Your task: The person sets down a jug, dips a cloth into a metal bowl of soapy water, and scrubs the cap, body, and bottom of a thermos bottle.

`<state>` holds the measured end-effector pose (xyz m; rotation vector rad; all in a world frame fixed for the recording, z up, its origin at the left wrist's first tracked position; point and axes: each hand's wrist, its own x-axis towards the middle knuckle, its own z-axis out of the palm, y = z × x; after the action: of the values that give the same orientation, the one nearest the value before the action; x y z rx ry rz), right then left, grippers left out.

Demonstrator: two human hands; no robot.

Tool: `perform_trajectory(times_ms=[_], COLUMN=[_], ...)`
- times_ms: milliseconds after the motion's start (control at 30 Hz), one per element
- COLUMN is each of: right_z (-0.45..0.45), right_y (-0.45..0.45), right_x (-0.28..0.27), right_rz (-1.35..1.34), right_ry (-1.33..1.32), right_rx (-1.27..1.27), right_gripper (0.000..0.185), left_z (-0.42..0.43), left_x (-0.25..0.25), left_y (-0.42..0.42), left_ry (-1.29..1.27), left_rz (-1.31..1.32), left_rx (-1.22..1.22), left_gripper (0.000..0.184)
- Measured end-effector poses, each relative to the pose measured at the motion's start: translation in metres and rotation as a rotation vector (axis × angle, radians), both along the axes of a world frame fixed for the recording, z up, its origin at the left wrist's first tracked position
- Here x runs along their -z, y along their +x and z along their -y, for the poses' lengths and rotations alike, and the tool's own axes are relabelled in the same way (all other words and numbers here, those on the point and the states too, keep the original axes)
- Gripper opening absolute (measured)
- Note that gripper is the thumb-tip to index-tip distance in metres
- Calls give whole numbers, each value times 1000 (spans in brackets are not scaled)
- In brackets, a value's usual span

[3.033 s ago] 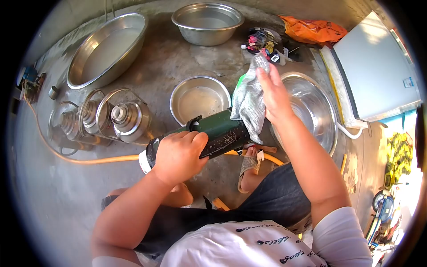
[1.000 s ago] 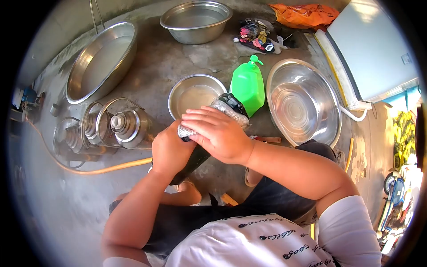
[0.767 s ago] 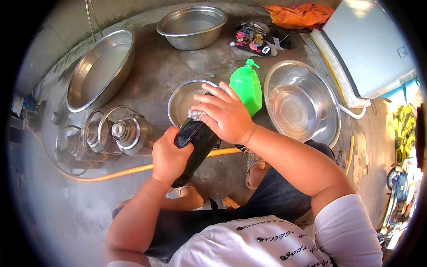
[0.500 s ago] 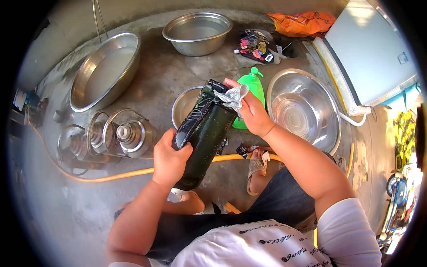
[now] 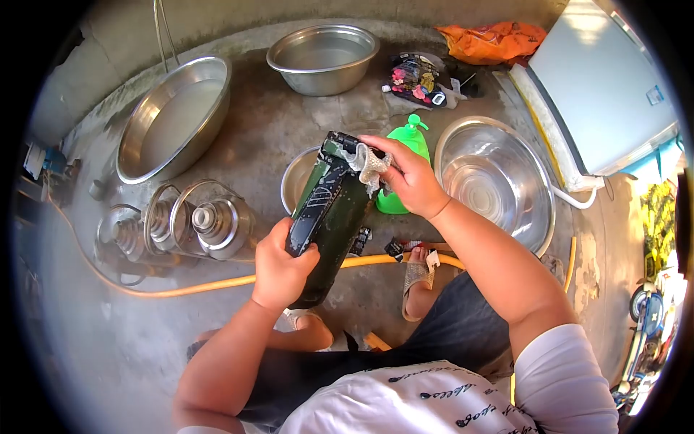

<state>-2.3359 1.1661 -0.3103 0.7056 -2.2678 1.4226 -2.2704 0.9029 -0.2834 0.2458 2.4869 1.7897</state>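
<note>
A dark green cylinder (image 5: 338, 235) with a black handle strip down its side, like a thermos casing, is held at a slant before me. My left hand (image 5: 280, 267) is wrapped round its lower side near the end of the strip. Up at the rim, my right hand (image 5: 413, 177) presses a crumpled silvery-grey scrubbing cloth (image 5: 369, 166) against the cylinder. Wet streaks and pale specks show on the dark surface. The inside of the cylinder is hidden from view.
Metal thermoses (image 5: 220, 224) stand at left. Around me are a tilted oval basin (image 5: 217, 108), a round basin (image 5: 325, 83), a large shiny basin (image 5: 452, 145) and a green pump bottle (image 5: 390, 202). A yellow hose (image 5: 210, 286) crosses the floor before my feet.
The cylinder has turned slightly, showing more of its black strip. My right hand and the cloth have shifted a little down along the rim; my left hand keeps its hold.
</note>
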Motion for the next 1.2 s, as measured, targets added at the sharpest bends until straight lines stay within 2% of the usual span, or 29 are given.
perform_trajectory(times_ms=[33, 67, 133, 167, 200, 267, 300, 333, 400, 433, 467, 500, 567, 633, 733, 800, 867, 900, 967, 1000, 1033, 1133, 1200], right_z=[-7, -11, -18, -19, -20, -1, 10, 18, 27, 26, 27, 29, 40, 48, 54, 60, 63, 62, 63, 64, 65, 66, 49], right_y=[1, 0, -2, -5, -3, 6, 12, 10, 9, 7, 6, 6, 11, 12, 24, 25, 26, 26, 27, 27, 28, 30, 20], right_x=[8, 16, 34, 40, 47, 42, 34, 34, 34, 32, 31, 30, 18, 18, 14, 8, -2, -5, -6, -4, -4, -13, -16], right_rz=[170, 168, 166, 178, 174, 710, 646, 645, 687, 649, 649, 653, 641, 620, 590, 628, 528, 481, 403, 401, 229, 467, 655], right_ry=[-73, -71, -298, -337, -335, -805, -886, -884, -1077, -1090, -1089, -1130, -1174, -1178, -1139, -1335, -1297, -1241, -1199, -1202, -893, -925, -1035], right_rx=[-85, -85, -158, -173, -171, -255, -374, -375, -292, -365, -369, -338, -226, -165, -168, -125, -98, -164, -218, -216, -129, -163, -279], right_gripper=[61, 61, 71, 91, 91, 97, 91, 91, 90, 80, 80, 68, 40, 35, 21, 25, 34, 38, 48, 48, 48, 58, 59], left_z=[1, 1, 2, 2, 1, 2, 2, 1, -2, -5, -7, -8, -5, -4, -6, -5, -4, -3, -2, 2, 3, 5, 4], left_x=[-2, -4, -5, -5, -7, -14, -15, -16, -15, -12, -9, -6, 5, 7, 15, 12, 3, 8, 17, 18, 10, 16, 19], left_y=[0, 0, 0, 0, 1, 1, 0, -1, -3, -7, -10, -11, -13, -10, -9, -12, -13, -14, -19, -20, -20, -18, -14], left_ry=[6, 13, 5, -5, -3, 7, 7, 0, -3, -128, -255, -384, -424, -502, -467, -378, -224, -224, 91, 89, 67, 93, 138], left_rz=[14, 29, 9, -9, -13, 2, -2, -4, -3, -36, -71, -77, -141, -232, -320, -300, -178, -178, -82, -82, -2, 110, 144], left_rx=[12, 26, 43, 58, 60, 58, 57, 76, 93, 94, 93, 58, 86, 96, 11, 3, -5, -6, -4, -1, 27, 91, 132], left_gripper=[19, 20, 20, 20, 20, 21, 21, 22, 23, 26, 30, 34, 33, 29, 32, 37, 41, 41, 44, 44, 44, 43, 42])
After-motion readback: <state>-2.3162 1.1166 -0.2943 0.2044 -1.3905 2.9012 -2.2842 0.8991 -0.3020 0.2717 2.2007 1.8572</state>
